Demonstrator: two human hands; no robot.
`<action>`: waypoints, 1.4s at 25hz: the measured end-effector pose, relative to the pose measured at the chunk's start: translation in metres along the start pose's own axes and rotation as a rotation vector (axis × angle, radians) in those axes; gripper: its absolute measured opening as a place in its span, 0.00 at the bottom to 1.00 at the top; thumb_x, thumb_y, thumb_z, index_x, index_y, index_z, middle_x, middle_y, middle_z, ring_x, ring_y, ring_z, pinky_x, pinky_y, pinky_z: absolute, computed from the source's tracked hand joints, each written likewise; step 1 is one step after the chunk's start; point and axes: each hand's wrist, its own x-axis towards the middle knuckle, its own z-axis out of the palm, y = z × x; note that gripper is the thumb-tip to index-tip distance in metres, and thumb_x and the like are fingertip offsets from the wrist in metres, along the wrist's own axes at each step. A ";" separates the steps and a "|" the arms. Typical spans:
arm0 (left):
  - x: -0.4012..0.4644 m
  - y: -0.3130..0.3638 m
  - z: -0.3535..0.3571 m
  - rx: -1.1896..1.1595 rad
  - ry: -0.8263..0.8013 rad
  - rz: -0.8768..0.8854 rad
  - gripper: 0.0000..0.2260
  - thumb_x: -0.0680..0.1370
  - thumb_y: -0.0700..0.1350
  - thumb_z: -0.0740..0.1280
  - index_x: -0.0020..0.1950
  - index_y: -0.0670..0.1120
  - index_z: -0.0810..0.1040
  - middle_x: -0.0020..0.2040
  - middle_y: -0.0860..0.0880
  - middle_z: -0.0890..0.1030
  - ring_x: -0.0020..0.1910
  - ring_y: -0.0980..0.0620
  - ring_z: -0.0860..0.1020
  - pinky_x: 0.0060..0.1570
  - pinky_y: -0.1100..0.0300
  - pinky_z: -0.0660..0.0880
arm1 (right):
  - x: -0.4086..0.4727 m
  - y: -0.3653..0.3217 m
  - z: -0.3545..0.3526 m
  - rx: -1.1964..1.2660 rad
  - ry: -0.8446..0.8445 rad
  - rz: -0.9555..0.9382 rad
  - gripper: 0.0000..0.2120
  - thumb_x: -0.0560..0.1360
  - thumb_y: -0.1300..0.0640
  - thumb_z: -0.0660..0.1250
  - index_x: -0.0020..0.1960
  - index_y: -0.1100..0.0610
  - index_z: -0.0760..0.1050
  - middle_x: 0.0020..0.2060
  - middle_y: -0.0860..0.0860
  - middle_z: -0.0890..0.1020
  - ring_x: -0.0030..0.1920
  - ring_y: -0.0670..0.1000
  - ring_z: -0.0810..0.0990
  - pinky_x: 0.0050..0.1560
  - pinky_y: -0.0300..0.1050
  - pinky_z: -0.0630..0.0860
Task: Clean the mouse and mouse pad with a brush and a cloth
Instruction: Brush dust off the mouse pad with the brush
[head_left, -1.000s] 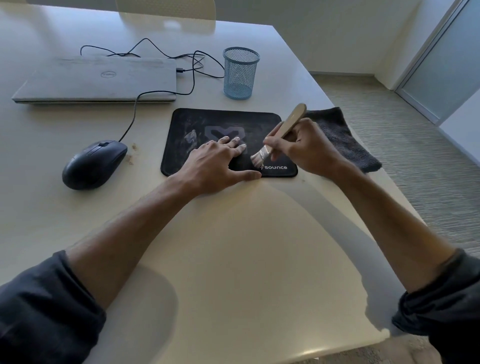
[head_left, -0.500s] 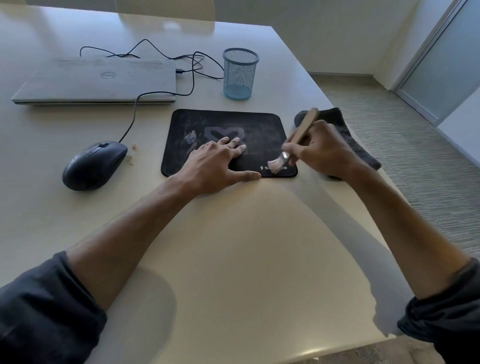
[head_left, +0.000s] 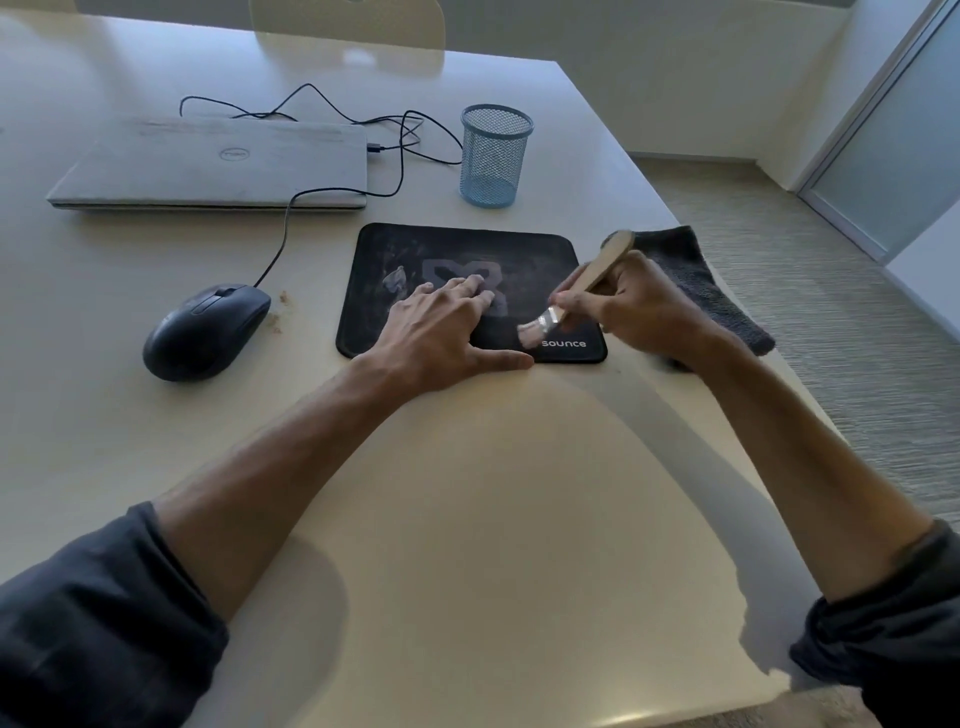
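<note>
Head view: dusty, smudged black mouse pad (head_left: 457, 254)

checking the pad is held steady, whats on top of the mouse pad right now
The left hand rests flat on the mouse pad, and the brush bristles touch its near right corner. The pad surface under the palm is covered.

My left hand (head_left: 441, 332) lies flat on the black mouse pad (head_left: 462, 249), fingers spread. My right hand (head_left: 639, 306) grips the wooden brush (head_left: 582, 288), bristles on the pad's near right corner. The mouse (head_left: 205, 332) sits left on the worktop (head_left: 467, 519), the dark cloth (head_left: 696, 275) right.
</note>
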 end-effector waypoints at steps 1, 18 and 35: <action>0.001 -0.001 0.000 -0.006 0.002 -0.011 0.47 0.65 0.79 0.58 0.75 0.49 0.66 0.76 0.51 0.64 0.71 0.45 0.67 0.64 0.47 0.68 | 0.004 0.005 -0.010 -0.066 0.028 0.069 0.04 0.75 0.57 0.71 0.43 0.54 0.84 0.38 0.51 0.86 0.43 0.53 0.86 0.45 0.45 0.81; 0.006 -0.005 -0.004 -0.011 0.031 -0.057 0.53 0.60 0.81 0.59 0.70 0.44 0.72 0.72 0.48 0.71 0.65 0.45 0.75 0.55 0.50 0.75 | 0.066 -0.020 -0.009 -0.458 0.211 0.081 0.10 0.71 0.50 0.70 0.46 0.55 0.84 0.37 0.51 0.82 0.43 0.54 0.81 0.38 0.43 0.72; 0.004 -0.004 -0.003 -0.027 0.021 -0.049 0.52 0.62 0.80 0.59 0.75 0.45 0.66 0.75 0.49 0.65 0.71 0.47 0.69 0.63 0.49 0.71 | 0.117 -0.020 0.018 -0.403 0.241 0.220 0.14 0.71 0.51 0.69 0.53 0.56 0.81 0.51 0.56 0.83 0.54 0.58 0.82 0.51 0.47 0.76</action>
